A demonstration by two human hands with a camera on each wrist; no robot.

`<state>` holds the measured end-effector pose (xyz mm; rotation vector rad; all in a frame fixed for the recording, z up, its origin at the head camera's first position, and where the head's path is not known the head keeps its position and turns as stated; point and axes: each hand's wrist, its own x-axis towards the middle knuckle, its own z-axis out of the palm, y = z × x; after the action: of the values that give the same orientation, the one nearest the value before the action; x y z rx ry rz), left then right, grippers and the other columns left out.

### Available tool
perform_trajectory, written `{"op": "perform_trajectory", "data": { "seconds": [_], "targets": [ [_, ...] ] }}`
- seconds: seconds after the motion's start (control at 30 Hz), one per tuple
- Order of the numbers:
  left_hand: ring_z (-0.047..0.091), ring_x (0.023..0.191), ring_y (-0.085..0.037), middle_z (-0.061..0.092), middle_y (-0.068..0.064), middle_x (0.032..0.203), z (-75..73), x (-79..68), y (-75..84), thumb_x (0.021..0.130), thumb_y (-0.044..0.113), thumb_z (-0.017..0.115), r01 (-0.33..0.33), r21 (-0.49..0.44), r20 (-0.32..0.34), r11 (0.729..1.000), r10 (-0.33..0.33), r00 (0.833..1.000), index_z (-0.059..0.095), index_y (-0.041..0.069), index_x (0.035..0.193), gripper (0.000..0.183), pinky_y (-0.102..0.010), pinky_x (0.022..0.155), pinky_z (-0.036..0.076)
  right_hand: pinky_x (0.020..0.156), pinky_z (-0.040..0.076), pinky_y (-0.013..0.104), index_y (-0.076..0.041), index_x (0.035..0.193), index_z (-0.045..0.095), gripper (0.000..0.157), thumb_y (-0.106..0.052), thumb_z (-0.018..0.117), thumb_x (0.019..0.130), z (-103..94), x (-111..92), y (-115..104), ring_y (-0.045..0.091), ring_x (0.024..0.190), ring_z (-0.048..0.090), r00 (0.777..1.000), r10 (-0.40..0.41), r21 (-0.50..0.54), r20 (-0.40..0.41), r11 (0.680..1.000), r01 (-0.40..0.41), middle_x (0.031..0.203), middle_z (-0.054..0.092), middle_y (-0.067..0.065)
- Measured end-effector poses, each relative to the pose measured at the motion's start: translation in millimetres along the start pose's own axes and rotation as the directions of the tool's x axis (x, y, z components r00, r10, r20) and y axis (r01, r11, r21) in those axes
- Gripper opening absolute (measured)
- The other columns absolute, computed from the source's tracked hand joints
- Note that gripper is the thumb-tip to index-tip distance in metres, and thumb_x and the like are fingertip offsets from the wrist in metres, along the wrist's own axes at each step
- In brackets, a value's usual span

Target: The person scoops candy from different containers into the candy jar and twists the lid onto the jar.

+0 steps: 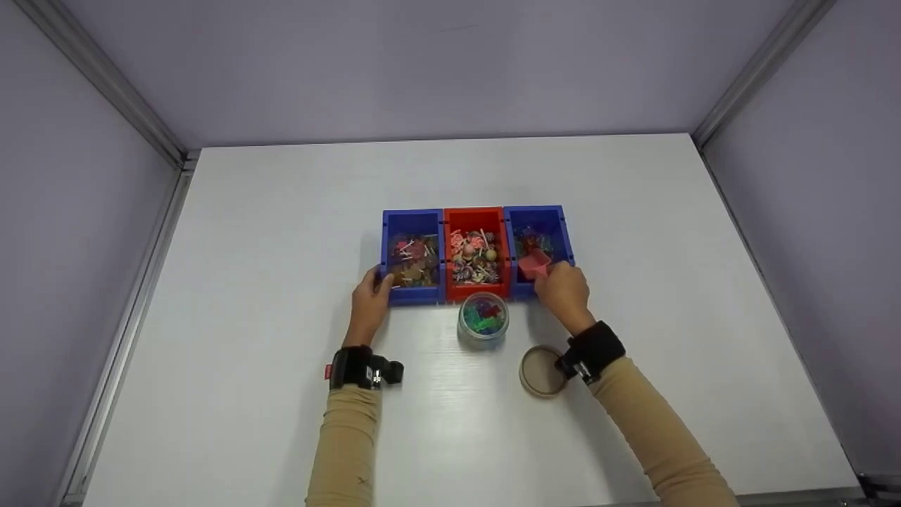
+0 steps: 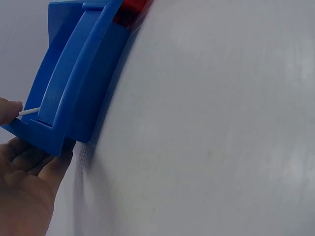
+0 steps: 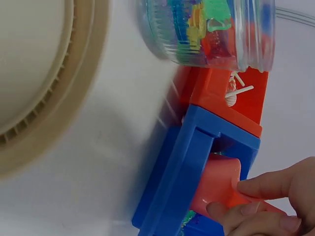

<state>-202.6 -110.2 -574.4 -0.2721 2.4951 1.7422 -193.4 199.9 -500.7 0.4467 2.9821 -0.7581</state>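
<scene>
Two grips flank the red bin (image 1: 477, 290), I see: left hand (image 1: 368, 303) holding a blue bin (image 1: 417, 296), right hand (image 1: 567, 293) a pink scoop (image 1: 533, 263).

A bare left hand (image 2: 27, 184) grips the end of a blue rectangular plastic bin (image 2: 93, 73) (a thin white stick (image 2: 29, 111) shows beside the thumb); a red plastic part (image 2: 132, 10) adjoins, above a white tabletop (image 2: 197, 128).

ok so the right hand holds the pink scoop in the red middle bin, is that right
Not quite: the right hand holds the pink scoop in the right blue bin, not the red middle bin, as the head view shows.
</scene>
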Motion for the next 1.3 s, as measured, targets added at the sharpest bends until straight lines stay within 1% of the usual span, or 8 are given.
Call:
{"op": "perform_trajectory", "data": {
  "seconds": [0.13,0.3,0.4,0.57,0.73,0.93,1.07,1.3],
  "targets": [
    [0.042,0.14,-0.035,0.045,-0.026,0.147,-0.1,0.0,-0.1,0.102,0.024,0.047,0.007,-0.01,0.002,1.0,-0.007,1.0,0.039,-0.005,0.143,0.051,-0.044,0.119,0.034,0.053,0.046,0.043,-0.017,0.054,0.034,0.039,-0.016,0.059,0.084,4.6,1,-1,0.022,0.062,0.047,1.0,0.002,0.025,-0.02,1.0,-0.001,0.069,0.057,0.013],
    [0.044,0.138,-0.037,0.045,-0.028,0.145,1.5,0.4,-2.0,0.101,0.022,0.048,-0.015,-0.008,-0.003,1.0,0.015,1.0,0.04,-0.007,0.142,0.05,-0.045,0.118,0.036,0.053,0.044,0.043,-0.016,0.053,0.034,0.041,-0.016,0.058,0.086,9.6,2,0,0.022,0.061,0.046,0.999,-0.01,0.04,-0.044,0.999,0.012,0.068,0.058,0.014],
    [0.045,0.137,-0.037,0.047,-0.028,0.144,2.2,0.1,-2.7,0.101,0.021,0.049,-0.028,-0.008,-0.014,1.0,0.028,1.0,0.042,-0.007,0.141,0.049,-0.045,0.118,0.036,0.055,0.046,0.046,-0.015,0.054,0.038,0.039,-0.016,0.058,0.087,11.8,3,0,0.023,0.062,0.049,0.998,-0.008,0.055,-0.057,0.998,0.011,0.07,0.063,0.017],
    [0.044,0.138,-0.036,0.047,-0.027,0.144,1.9,-1.4,-2.0,0.1,0.022,0.05,-0.027,-0.032,-0.017,0.999,0.026,1.0,0.043,-0.006,0.141,0.049,-0.045,0.118,0.036,0.062,0.052,0.053,-0.009,0.056,0.052,0.031,-0.014,0.058,0.086,14.8,4,1,0.032,0.066,0.062,0.996,-0.015,0.102,-0.086,0.995,0.024,0.077,0.07,0.026],
    [0.043,0.139,-0.036,0.047,-0.027,0.144,2.0,-2.3,-1.0,0.101,0.022,0.05,-0.018,-0.025,-0.01,1.0,0.018,1.0,0.042,-0.006,0.141,0.05,-0.047,0.118,0.035,0.062,0.051,0.053,-0.008,0.057,0.056,0.031,-0.015,0.057,0.087,18.3,6,2,0.032,0.065,0.061,0.996,-0.007,0.114,-0.088,0.993,0.017,0.077,0.071,0.025],
    [0.042,0.139,-0.035,0.046,-0.026,0.146,1.3,-2.3,-0.4,0.101,0.024,0.049,0.0,-0.031,0.0,1.0,0.0,1.0,0.04,-0.005,0.143,0.051,-0.046,0.118,0.035,0.066,0.053,0.051,0.001,0.077,0.073,0.028,-0.017,0.056,0.09,21.9,8,8,0.035,0.074,0.066,0.998,-0.013,0.129,-0.069,0.991,0.022,0.084,0.073,0.024],
    [0.042,0.14,-0.035,0.045,-0.025,0.147,0.9,-1.1,-1.2,0.101,0.024,0.049,0.001,-0.034,0.002,0.999,-0.001,1.0,0.039,-0.004,0.143,0.052,-0.046,0.118,0.035,0.071,0.054,0.052,0.003,0.09,0.075,0.028,-0.018,0.056,0.091,23.6,9,12,0.038,0.08,0.069,0.997,-0.026,0.148,-0.072,0.988,0.036,0.09,0.073,0.026],
    [0.042,0.139,-0.035,0.045,-0.026,0.146,0.9,-0.2,-3.3,0.101,0.024,0.049,-0.001,-0.028,-0.006,1.0,0.001,1.0,0.04,-0.005,0.143,0.052,-0.045,0.118,0.035,0.068,0.052,0.052,0.003,0.087,0.075,0.028,-0.018,0.057,0.091,24.5,10,15,0.035,0.074,0.065,0.995,-0.046,0.169,-0.093,0.984,0.061,0.085,0.072,0.025]
  ]
}}
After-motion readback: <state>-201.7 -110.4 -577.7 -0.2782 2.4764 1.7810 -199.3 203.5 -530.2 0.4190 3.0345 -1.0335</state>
